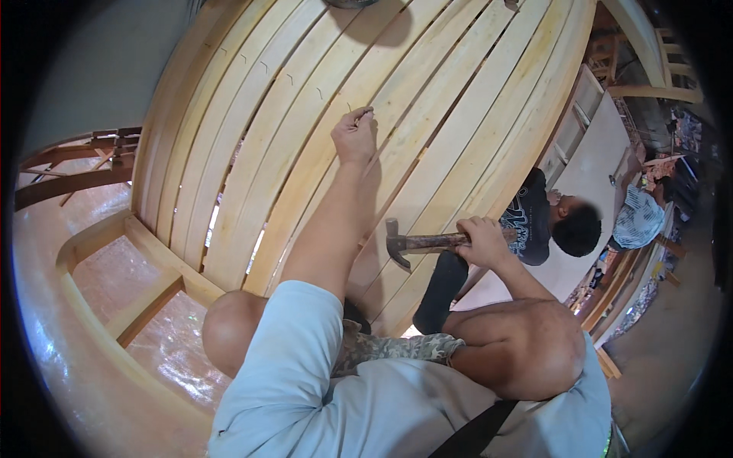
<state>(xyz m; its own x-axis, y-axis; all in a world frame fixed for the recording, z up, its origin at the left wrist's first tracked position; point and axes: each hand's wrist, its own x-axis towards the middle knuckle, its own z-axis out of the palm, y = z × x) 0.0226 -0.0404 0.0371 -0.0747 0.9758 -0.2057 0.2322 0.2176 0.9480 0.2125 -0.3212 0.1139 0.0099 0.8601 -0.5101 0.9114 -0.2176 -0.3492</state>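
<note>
- Left hand (355, 141): fingertips pinching a small piece (370, 112), perhaps a nail, at the slats (275, 160).
- Right hand (482, 240): fingers wrapped round the hammer (429, 242).
- Bent nails (290, 79): in a row beyond.
- Likely nail-setting; next calls for steady fingers, careful aim.

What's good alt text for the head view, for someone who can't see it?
A person's right hand grips a hammer; the left hand pinches something small over pale wooden planks, near a row of what look like nails. Another person in a dark shirt is at right.
</note>
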